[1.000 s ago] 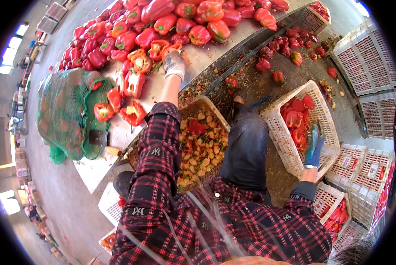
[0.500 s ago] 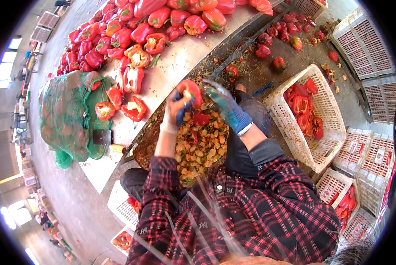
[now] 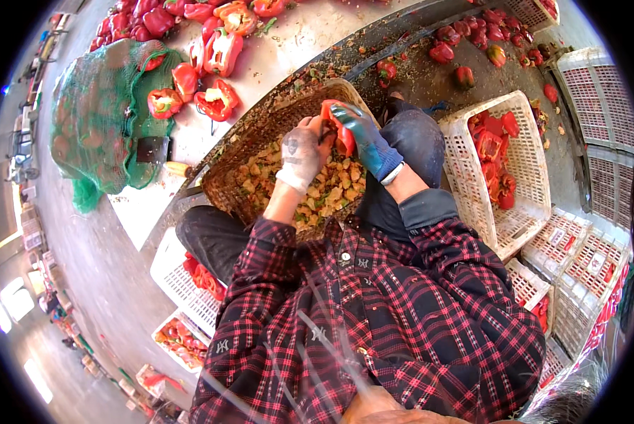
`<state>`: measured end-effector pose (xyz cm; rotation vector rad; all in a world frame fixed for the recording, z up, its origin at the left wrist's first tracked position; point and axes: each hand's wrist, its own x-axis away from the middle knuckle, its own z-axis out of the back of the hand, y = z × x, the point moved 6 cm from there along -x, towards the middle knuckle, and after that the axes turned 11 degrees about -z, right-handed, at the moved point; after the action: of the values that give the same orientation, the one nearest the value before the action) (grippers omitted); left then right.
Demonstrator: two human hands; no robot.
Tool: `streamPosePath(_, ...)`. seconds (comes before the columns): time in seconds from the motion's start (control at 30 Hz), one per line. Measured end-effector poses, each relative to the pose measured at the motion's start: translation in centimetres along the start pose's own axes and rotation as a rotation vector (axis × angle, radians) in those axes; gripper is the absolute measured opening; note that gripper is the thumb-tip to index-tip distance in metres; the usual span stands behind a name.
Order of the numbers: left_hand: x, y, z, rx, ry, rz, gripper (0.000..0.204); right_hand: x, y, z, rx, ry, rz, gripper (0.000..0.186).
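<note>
Over a stained basket (image 3: 224, 174) of pale pepper cores and seeds (image 3: 338, 184), my two hands meet at a cut red bell pepper (image 3: 344, 139). My left hand (image 3: 303, 153), in a whitish glove with bare fingertips, grips it from the left with curled fingers. From the right my right hand (image 3: 368, 141), in a blue and green coated glove, wraps round its outer side. The fingers partly hide the pepper, and I cannot make out any tool in either hand.
Halved peppers (image 3: 218, 101) lie on the table (image 3: 282, 60) beside a green mesh sack (image 3: 94, 120) and a wide blade (image 3: 153, 150) with a wooden handle. At right stands a white crate (image 3: 504, 225) of red pepper pieces. Loose peppers (image 3: 464, 76) lie on the floor beyond.
My right hand has come in from apart and closed on the pepper. My left hand has turned its back upward, bringing the pepper lower. The whole view has shifted, showing less of the pepper pile.
</note>
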<state>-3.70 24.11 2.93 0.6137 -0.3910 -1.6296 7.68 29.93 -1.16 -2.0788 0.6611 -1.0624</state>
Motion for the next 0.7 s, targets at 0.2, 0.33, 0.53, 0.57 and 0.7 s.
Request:
streamPosePath(0.2,-0.2,0.9,2.9,-0.224,-0.015,0.097,0.042,-0.8,1.4,2.1,-0.681,-0.276,-0.069,0.035)
streamPosePath(0.33,-0.9,3.4,-0.3,-0.266,0.037,-0.157,0.035,-3.2,3.1,2.4,-0.643,-0.370,-0.073,0.033)
streamPosePath(0.53,-2.0,0.5,-4.4,-0.193,0.148,-0.009,0.024,-2.2,3.3,3.1,-0.393,-0.148,0.027,0.026)
streamPosePath(0.57,-2.0,-1.5,-5.4,-0.104,0.185,0.071,0.024,-1.5,2.6,2.9,0.017,-0.007,0.211,0.022)
streamPosePath(0.7,-0.2,-6.7,-6.4,0.850,0.447,0.552,0.017,-0.6,2.6,1.1,-0.378,-0.115,-0.039,0.029)
